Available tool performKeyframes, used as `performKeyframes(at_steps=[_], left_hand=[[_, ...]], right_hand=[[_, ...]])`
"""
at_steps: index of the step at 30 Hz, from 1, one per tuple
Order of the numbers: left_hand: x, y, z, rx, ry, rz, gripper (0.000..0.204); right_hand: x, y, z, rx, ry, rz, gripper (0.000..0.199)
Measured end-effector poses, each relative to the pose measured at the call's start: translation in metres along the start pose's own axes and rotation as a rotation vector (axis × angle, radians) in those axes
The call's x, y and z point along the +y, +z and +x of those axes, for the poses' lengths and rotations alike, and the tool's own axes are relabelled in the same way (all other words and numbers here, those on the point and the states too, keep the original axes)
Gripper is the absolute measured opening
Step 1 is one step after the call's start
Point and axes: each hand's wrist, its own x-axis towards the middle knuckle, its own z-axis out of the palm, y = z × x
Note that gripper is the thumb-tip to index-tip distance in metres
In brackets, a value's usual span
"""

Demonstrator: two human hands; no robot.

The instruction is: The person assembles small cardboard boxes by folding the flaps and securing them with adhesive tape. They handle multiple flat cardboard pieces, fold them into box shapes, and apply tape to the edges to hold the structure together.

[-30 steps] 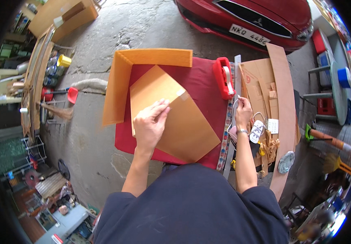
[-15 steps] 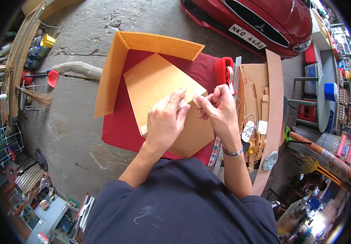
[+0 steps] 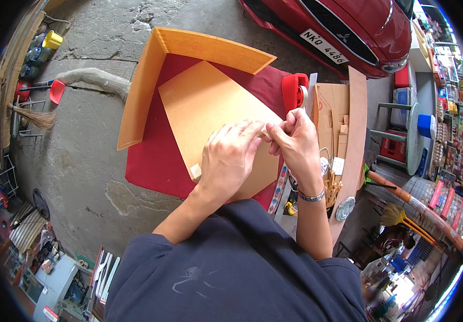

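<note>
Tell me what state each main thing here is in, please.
Left hand, fingers curved
Right hand, pinching a small pale piece
Brown board, lying down, partly hidden by hands
L-shaped wooden frame, standing on edge
Red cloth, spread beneath the board
Red tape dispenser, loaded with a roll
Red car's hood, shut

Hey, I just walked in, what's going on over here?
A person is working with both hands over a flat tan board that lies on a red cloth. The right hand pinches a small pale piece, and the left hand meets it there, though its exact grip is hard to see. Two tan panels joined at a corner sit along the cloth's far and left sides. A red tape dispenser is just beyond the right hand.
</note>
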Motion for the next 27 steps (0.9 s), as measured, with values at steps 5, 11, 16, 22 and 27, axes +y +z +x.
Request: performKeyframes(at_steps=[5,11,16,22,27], left_hand=[[0.000,0.002,0.000,-0.010,-0.018,0.009,0.030],[-0.001,0.003,0.000,-0.014,-0.013,0.028,0.027],[-0.001,0.003,0.000,-0.022,-0.004,0.041,0.027],[-0.001,0.002,0.001,-0.034,0.007,0.079,0.027],[-0.002,0.001,0.001,-0.023,0.019,0.061,0.022]], right_hand=[[0.002,0.000,-0.001,-0.005,0.008,0.034,0.031],[0.004,0.000,0.000,-0.012,0.005,0.042,0.031],[0.005,0.000,-0.002,-0.022,-0.002,0.054,0.031],[0.006,0.002,-0.004,0.005,-0.037,-0.023,0.032],[0.008,-0.001,-0.010,0.047,-0.017,-0.072,0.029]])
